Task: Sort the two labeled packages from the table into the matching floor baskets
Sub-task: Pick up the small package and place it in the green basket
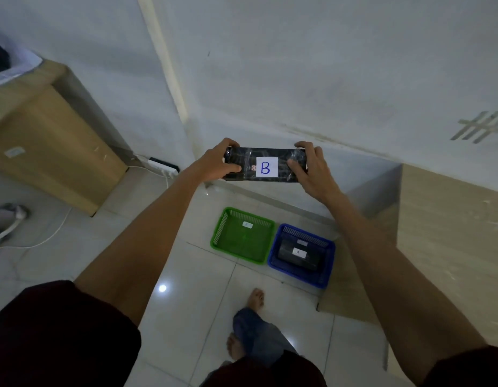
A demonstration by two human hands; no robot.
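Note:
A black wrapped package B (266, 164) with a white label marked "B" is held up in the air at arm's length. My left hand (217, 160) grips its left end and my right hand (312, 169) grips its right end. Below on the floor, side by side, stand a green basket (228, 219) with only a small white tag inside and a blue basket (327, 277). The blue basket holds package A (295, 258), black with a white "A" label. The held package hangs above and behind the baskets.
A light wooden table (451, 233) stands at the right, right next to the blue basket. At the left a cardboard box (46, 141) rests on the tiled floor, with a power strip (162, 164) and white cable near the wall. My bare feet (256, 298) are below the baskets.

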